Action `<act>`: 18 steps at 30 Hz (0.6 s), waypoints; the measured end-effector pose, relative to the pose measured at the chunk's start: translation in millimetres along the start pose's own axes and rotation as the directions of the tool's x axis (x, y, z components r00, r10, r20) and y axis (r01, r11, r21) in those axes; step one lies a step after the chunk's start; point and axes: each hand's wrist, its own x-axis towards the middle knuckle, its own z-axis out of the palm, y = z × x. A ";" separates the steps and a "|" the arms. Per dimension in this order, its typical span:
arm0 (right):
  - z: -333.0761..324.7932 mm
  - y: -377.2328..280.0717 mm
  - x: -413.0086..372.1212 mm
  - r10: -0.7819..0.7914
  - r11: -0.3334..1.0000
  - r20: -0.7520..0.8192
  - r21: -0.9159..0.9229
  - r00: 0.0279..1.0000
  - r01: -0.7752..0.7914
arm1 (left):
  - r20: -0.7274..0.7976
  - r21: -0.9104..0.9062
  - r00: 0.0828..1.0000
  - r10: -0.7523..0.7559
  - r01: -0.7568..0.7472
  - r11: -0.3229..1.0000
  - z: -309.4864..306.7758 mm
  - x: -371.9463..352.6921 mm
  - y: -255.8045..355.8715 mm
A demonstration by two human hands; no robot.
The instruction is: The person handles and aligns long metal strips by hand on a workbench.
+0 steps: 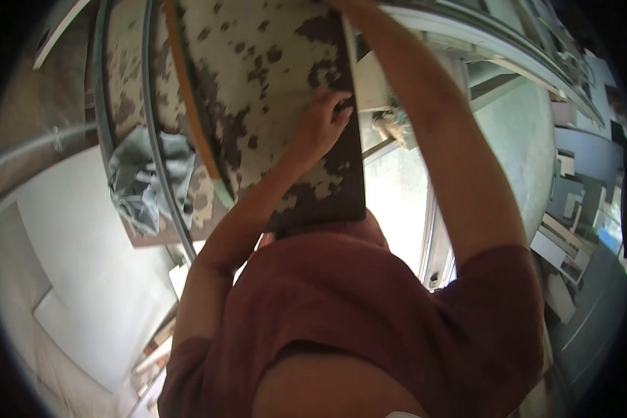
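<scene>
The left hand (322, 124) was positioned over the flat, mottled cream-and-brown worktop (247, 104), near its right edge. Its fingers were curled, with the thumb apart from them; the worktop lay beneath the fingers, contact indeterminable. The right hand lay beyond the frame, finger state indeterminable; its forearm (404, 63) passed right of the worktop. A crumpled grey cloth (129, 174) and a long, narrow orange-brown strip (188, 97) lay left of the worktop's centre.

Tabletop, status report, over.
Left hand loosely curled over mottled tabletop. Right hand out of view. Orange strip and grey cloth toward the left.
</scene>
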 end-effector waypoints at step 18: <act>-24.9 7.3 27.0 0.113 0.978 -0.091 0.187 0.989 -0.094 | 0.053 -0.031 0.995 -0.080 0.082 0.996 -2.2 1.6 16.7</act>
